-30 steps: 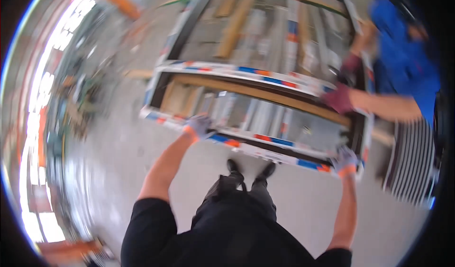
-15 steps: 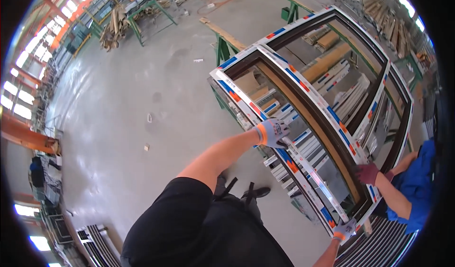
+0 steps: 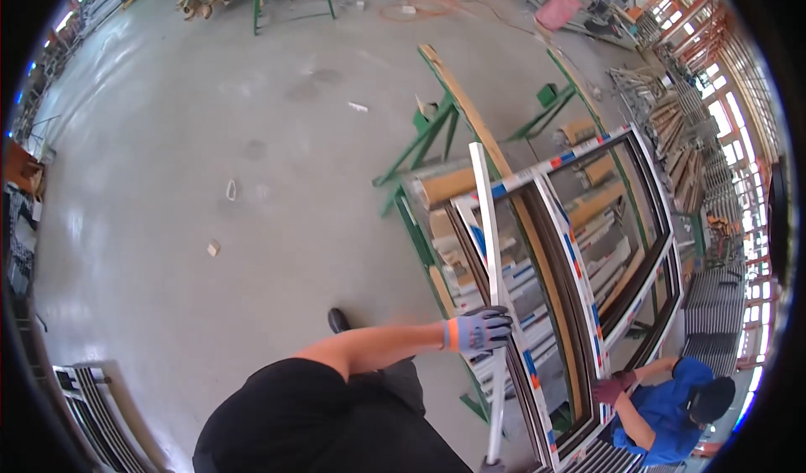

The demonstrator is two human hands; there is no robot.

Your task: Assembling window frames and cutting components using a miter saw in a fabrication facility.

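Note:
A long, slim white bar (image 3: 484,196) stretches alongside the near-left edge of a large window frame (image 3: 575,246), which is brown inside with white, blue and red film strips. My left hand (image 3: 478,330), in a grey glove with an orange cuff, is wrapped around the bar at about its middle. At the lower end of the bar my right hand (image 3: 493,466) grips it; most of that hand is cut off by the picture's lower edge. Across the frame, a co-worker in blue rests a maroon-gloved hand (image 3: 609,389) on its near right part.
The frame lies on green trestles (image 3: 437,137) topped with wooden beams (image 3: 466,112). Beneath it are white profiles and cardboard-wrapped rolls (image 3: 445,186). Dark and white profiles (image 3: 92,414) lie at the lower left. Small scraps (image 3: 213,248) dot the grey floor.
The white bar has come away from the frame's side and swung more upright, with both my hands moving along with it. My view has turned, and the frame sits lower in it.

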